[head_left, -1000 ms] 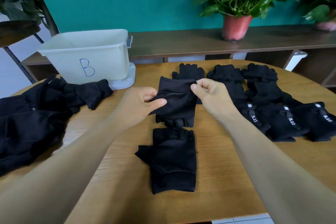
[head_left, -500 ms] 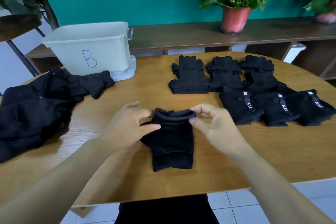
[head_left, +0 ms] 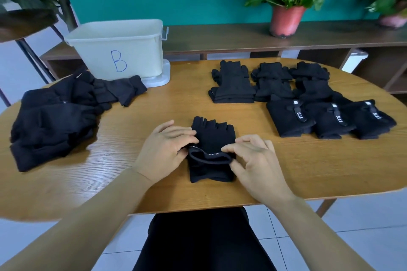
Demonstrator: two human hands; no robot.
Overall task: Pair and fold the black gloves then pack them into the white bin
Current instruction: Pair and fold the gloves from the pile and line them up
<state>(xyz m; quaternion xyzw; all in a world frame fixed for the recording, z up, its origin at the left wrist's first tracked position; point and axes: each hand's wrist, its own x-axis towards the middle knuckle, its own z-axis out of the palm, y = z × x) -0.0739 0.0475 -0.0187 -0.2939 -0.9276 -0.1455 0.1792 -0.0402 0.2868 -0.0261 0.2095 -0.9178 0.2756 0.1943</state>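
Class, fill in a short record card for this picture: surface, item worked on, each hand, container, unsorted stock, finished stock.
Surface: wooden table
Item worked on: glove pair, flat near the front edge
Grip, left: left hand holds the cuff's left end
Grip, right: right hand pinches the cuff's right end
Container: white bin marked B, far left; inside hidden
Unsorted stock: loose glove pile, left of the hands
Finished stock: folded gloves in rows, far right

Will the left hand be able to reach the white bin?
Probably yes: only bare table lies between the left hand and the bin, though it is holding the glove pair.
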